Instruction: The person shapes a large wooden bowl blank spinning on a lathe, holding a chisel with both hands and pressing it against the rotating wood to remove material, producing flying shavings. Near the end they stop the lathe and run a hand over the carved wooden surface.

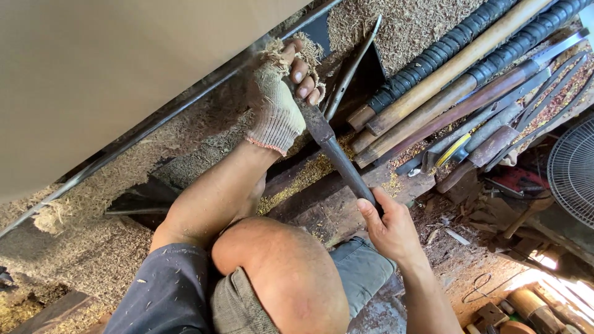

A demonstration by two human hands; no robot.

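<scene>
Sawdust and wood shavings [185,133] cover the workshop floor, thick beside a large pale board [111,68] that fills the upper left. Long dark metal blade tool [331,148] runs diagonally at centre, held at both ends. Left hand [281,102], in a frayed knit glove with fingertips bare, is curled closed over the tool's upper end, shavings clinging to the glove. Right hand [387,226], bare, is wrapped shut around the lower handle end. Tool sits above a worn timber block [328,204] flecked with yellow chips. Person's bare knee [278,272] and grey shorts lie just below, between the two forearms.

Outward, upper right: a bundle of long tools lying side by side, two black ribbed bars [445,49], wooden handles [451,71], and rusty flat blades [495,124]. One thin curved metal strip [352,68] leans near the gloved hand. Wire fan guard [572,170] at right edge. Scrap wood pieces lower right; no containers visible.
</scene>
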